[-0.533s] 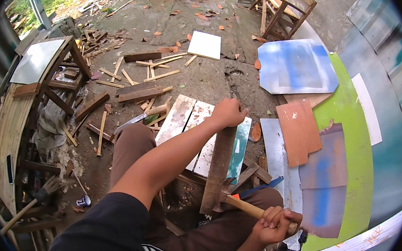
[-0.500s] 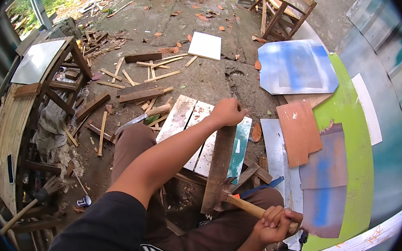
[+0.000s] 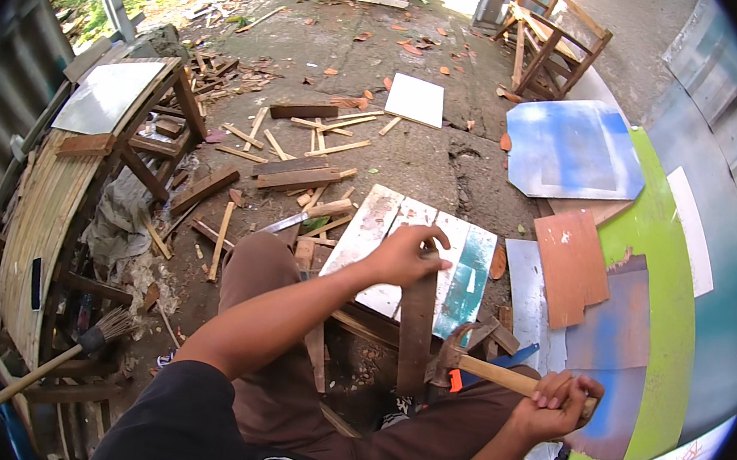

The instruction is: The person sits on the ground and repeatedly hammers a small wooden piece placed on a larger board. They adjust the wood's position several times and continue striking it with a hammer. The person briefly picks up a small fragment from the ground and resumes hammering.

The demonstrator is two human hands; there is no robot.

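Observation:
My left hand point(image 3: 406, 254) is curled round the far end of a dark wooden plank point(image 3: 415, 338). The plank points toward me, its far part over a small slatted table point(image 3: 367, 230) painted white and teal, its near end between my knees. In my right hand point(image 3: 558, 406), closed round the wooden handle, is a claw hammer point(image 3: 497, 375). Its metal head is just right of the plank, with a small gap between them. Under the hammer, by my right thigh, lies a blue-bladed handsaw point(image 3: 519, 355) with an orange part.
Wood offcuts point(image 3: 298, 178) and thin sticks litter the ground ahead, near another saw point(image 3: 284, 223). A bamboo-topped bench point(image 3: 37, 222) with a white tile stands left, a brush point(image 3: 92, 340) beside it. Painted sheets point(image 3: 575, 148) lie right. Farther off are a white tile point(image 3: 415, 100) and wooden chair point(image 3: 554, 47).
The plank has turned and now shows a narrower face, and my left hand has shifted nearer with it. The hammer head has come away from the plank's side. The whole view has swung left.

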